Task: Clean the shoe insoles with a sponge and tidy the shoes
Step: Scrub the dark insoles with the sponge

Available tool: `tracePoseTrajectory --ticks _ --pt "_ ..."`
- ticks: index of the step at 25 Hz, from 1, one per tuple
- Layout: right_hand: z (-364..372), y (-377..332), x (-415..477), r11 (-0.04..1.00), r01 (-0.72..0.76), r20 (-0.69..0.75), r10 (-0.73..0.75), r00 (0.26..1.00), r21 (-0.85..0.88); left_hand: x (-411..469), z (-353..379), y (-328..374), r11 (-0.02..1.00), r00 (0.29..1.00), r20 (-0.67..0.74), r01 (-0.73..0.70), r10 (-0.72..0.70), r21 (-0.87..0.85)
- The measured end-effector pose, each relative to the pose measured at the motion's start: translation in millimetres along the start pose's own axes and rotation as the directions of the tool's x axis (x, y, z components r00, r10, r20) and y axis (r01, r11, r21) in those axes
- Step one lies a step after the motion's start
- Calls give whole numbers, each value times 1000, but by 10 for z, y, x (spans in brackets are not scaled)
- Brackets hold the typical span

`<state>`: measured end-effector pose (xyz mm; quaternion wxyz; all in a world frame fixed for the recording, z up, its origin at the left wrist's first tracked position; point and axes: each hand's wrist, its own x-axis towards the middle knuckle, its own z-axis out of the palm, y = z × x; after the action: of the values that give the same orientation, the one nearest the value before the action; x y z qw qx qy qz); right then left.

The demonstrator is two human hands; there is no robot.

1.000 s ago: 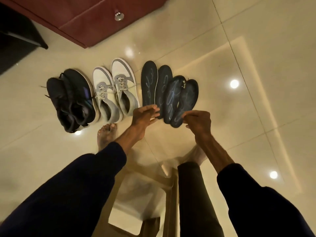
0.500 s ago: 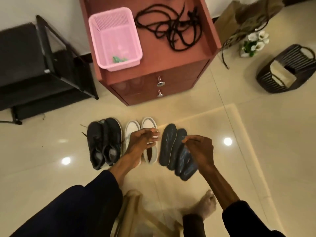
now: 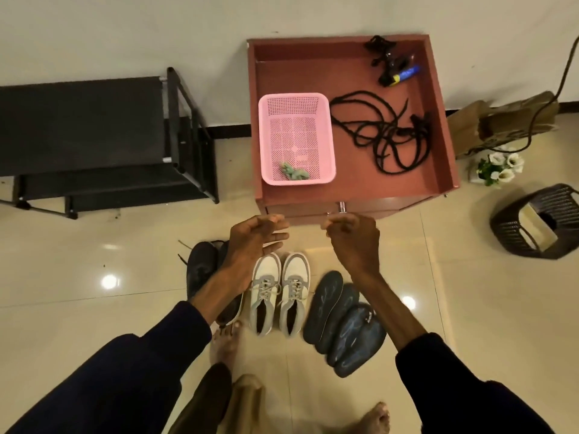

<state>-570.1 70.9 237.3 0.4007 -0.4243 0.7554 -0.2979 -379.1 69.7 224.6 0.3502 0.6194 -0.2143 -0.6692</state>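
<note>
Both hands are coming up off the floor. A second ago they were down at the row of footwear; now the left hand (image 3: 255,238) is hovering in front of the reddish-brown wooden cabinet (image 3: 347,191) with its fingers half bent and relaxed, gripping nothing. The right hand (image 3: 352,238) is hanging beside it with fingers curled inward, and nothing is showing in it either. The head is rising too, so the cabinet top is now coming fully into sight.

The four dark grey foam insoles (image 3: 341,321) are lying where they were, overlapping in a fan on the glossy cream tiled floor (image 3: 501,308), just beside the pair of white-and-grey lace-up sneakers (image 3: 279,292). The pair of black trainers (image 3: 200,267) is sitting on the far side of those, partly hidden by the left forearm. No hand is touching any of them.

On the cabinet top a pink perforated plastic basket (image 3: 266,136) is holding a small crumpled greenish lump (image 3: 294,170) (probably the sponge, though it is too small to be sure). A tangle of black cord (image 3: 385,136) is lying near it.

My reading is that the laying-out is finishing and the person is reaching for the sponge, so the wiping itself is not yet starting
</note>
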Motion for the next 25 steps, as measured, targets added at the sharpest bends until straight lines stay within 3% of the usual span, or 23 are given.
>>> tracePoseTrajectory --ticks 3,5,9,14,20,25 --pt "228 -442 402 926 322 -12 -331 944 -195 81 -251 177 999 999 -29 -32 32 -3" --pt "400 -595 779 850 403 26 -420 907 -340 128 -404 227 999 998 -40 -49 50 11" --pt "717 -766 1156 724 364 233 -280 931 -586 173 -624 168 998 998 -36 -48 49 34" --pt "910 -759 1268 613 320 250 -199 947 -723 175 -651 -4 999 999 -18 -45 45 11" --pt "897 -622 1424 708 320 243 -212 946 -629 128 -550 -231 1000 999 -34 -4 4 -10" --pt "518 -554 1397 843 368 238 -293 926 -391 3 -456 -294 1000 1000 -14 -11 11 -3"
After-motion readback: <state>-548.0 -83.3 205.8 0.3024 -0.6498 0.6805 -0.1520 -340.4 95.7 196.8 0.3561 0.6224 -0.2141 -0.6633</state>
